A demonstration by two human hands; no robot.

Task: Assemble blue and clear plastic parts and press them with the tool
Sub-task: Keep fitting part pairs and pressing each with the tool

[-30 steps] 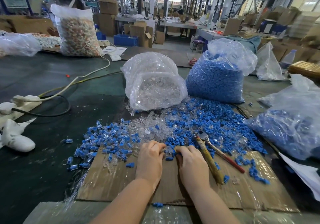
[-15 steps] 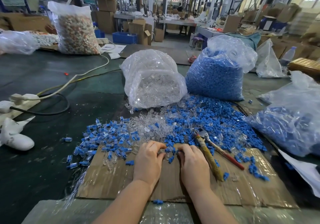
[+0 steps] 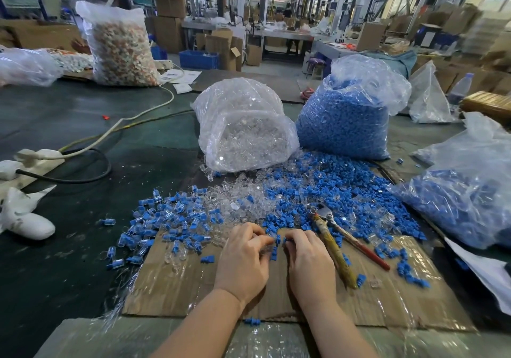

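Note:
My left hand point(image 3: 244, 258) and my right hand point(image 3: 311, 261) lie close together on a taped cardboard sheet point(image 3: 177, 283), fingers curled. The left fingertips pinch a small clear plastic part point(image 3: 266, 247); the right fingertips pinch a small blue part point(image 3: 284, 239). The two parts almost meet between the hands. A loose pile of blue parts point(image 3: 345, 192) and clear parts point(image 3: 237, 200) spreads beyond the hands. Assembled blue-and-clear pieces point(image 3: 171, 216) lie to the left. The pliers-like tool point(image 3: 334, 244) with wrapped handles rests on the cardboard just right of my right hand.
A bag of clear parts point(image 3: 243, 128) and a bag of blue parts point(image 3: 348, 114) stand behind the pile. Another bag with blue pieces point(image 3: 464, 192) sits at the right. Cables and a white power strip point(image 3: 36, 156) lie at the left on the dark table.
Both hands have drawn slightly back from the pile onto the cardboard and their fingertips have come closer together with small parts in them. The tool has not moved.

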